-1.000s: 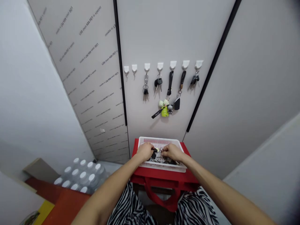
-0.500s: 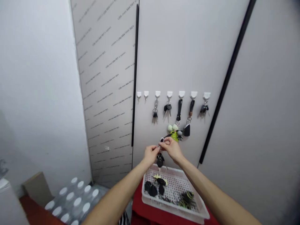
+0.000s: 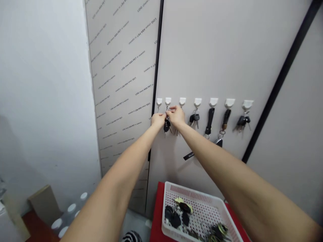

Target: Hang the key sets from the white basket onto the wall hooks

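My left hand [image 3: 158,119] and my right hand [image 3: 177,116] meet just under the second white hook from the left [image 3: 168,100]. Between them they pinch a key bunch [image 3: 167,126] with dark fobs, which dangles below my fingertips. Its silver clip [image 3: 167,108] rises above the fingers, close to the hook; whether it touches the hook, I cannot tell. The third hook [image 3: 182,101] is just right of my right hand, which partly hides the keys hanging there.
Other keys [image 3: 194,118], a black strap [image 3: 210,121], a braided strap [image 3: 226,119] and more keys [image 3: 242,123] hang to the right. Below, a white perforated basket [image 3: 202,196] holds loose keys on a red surface [image 3: 156,215]. White-capped bottles [image 3: 71,207] stand lower left.
Both hands have risen from above the basket to the row of hooks, carrying the key bunch. The view has shifted, so the basket sits lower.
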`<state>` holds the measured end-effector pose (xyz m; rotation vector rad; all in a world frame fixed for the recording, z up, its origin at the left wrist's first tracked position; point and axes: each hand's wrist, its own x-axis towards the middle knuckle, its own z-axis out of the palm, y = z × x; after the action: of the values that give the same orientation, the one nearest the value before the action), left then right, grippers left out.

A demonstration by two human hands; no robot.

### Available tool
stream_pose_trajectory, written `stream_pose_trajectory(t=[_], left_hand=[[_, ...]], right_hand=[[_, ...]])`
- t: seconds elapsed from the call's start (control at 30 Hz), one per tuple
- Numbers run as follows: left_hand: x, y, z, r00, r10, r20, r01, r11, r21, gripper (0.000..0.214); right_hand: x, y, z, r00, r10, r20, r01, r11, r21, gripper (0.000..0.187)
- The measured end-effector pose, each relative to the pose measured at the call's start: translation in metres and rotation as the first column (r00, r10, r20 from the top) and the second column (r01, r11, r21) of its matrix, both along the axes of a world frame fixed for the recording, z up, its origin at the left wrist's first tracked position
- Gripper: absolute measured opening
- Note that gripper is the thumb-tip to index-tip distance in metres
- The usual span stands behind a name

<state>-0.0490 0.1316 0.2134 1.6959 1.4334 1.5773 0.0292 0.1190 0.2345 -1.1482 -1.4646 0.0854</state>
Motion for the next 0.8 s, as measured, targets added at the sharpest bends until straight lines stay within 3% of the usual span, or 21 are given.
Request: stream_pose_trajectory(t=[0.23, 0.43, 0.53, 0.63, 0.73, 0.8], left_hand=[[0.006, 0.010, 0.005, 0.992, 0.078, -0.096, -0.085, 0.994, -0.066, 0.022], [0.003, 0.009, -0.018, 0.996, 0.058, -0.065, -0.065, 0.990, -0.123, 0.026], [0.001, -0.003, -0.048, 0.999, 0.021, -0.046, -0.029, 0.985, -0.170, 0.032], [0.007, -0.032, -0.092, 0.986, -0.133, -0.098, 0.105, 0.962, -0.251, 0.034], [0.020, -0.072, -0.141, 0.883, -0.374, -0.285, 0.271, 0.900, -0.343, 0.028], [0.029, -0.096, -0.170, 0.741, -0.500, -0.448, 0.344, 0.856, -0.387, 0.025]], right_hand=[[0.000, 0.026, 0.001, 0.989, -0.131, 0.067, 0.133, 0.991, -0.017, 0.013], [0.006, -0.002, -0.022, 0.977, -0.098, 0.187, 0.098, 0.995, 0.013, 0.013], [0.023, -0.029, -0.053, 0.963, -0.005, 0.268, 0.010, 1.000, -0.020, 0.015], [0.052, -0.062, -0.100, 0.919, 0.170, 0.356, -0.090, 0.969, -0.230, 0.015], [0.084, -0.097, -0.153, 0.850, 0.374, 0.372, -0.139, 0.839, -0.527, 0.015], [0.104, -0.116, -0.183, 0.790, 0.491, 0.367, -0.126, 0.716, -0.686, 0.015]])
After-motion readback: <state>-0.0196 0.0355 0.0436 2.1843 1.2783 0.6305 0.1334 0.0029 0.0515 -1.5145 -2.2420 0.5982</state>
